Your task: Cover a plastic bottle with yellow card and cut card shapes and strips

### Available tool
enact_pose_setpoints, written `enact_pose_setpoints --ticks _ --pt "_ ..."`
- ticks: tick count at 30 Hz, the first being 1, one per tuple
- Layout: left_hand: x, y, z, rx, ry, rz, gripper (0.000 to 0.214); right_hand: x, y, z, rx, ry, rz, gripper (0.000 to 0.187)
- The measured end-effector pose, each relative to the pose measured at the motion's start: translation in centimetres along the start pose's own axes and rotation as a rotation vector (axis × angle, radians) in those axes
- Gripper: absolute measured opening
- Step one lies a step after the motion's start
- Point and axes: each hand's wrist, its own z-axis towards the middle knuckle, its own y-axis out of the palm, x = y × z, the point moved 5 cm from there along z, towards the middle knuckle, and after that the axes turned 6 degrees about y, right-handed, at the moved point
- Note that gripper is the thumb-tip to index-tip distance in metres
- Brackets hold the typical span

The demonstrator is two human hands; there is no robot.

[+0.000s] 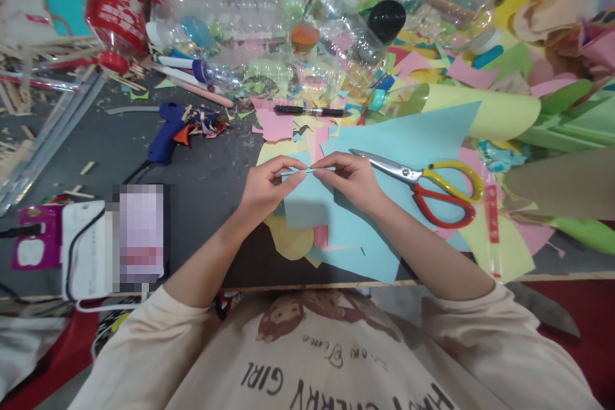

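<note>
Between my two hands is a narrow strip of light blue paper (310,171), held level above the table. My left hand (269,182) pinches its left part between thumb and fingers. The right part is pinched the same way by my right hand (353,179). The fingertips of both hands nearly meet at the middle. Beneath them lie sheets of light blue paper (369,230) over yellow and pink pieces. Right of my right hand, scissors (408,174) with one yellow and one red handle rest on the blue paper, blades slightly apart.
A blue glue gun (166,131) lies at left, near a phone (141,230). A black pen (310,111) sits beyond my hands. Clear plastic bottles (230,0) and paper scraps crowd the back. A rolled yellow sheet (485,109) and a red-labelled strip (493,224) are at right.
</note>
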Motion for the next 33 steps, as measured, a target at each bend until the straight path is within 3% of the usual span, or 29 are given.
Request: enact_pose_setpoints --ticks 9,15,27,33 --pt "0.13 -0.15 0.04 0.023 0.070 0.050 0.020 -0.03 0.47 -0.10 -0.035 0.030 0.101 0.044" --pt "0.48 -0.10 -0.17 0.008 0.130 0.068 0.019 -0.55 0.78 -0.26 -0.092 0.037 0.004 0.053" --pt "0.11 0.01 0.19 0.014 0.168 0.001 0.012 -0.34 0.77 -0.05 -0.131 0.057 -0.046 0.050" --pt "-0.19 0.02 0.29 0.024 0.109 -0.030 0.009 -0.06 0.79 -0.01 -0.112 0.048 -0.045 0.052"
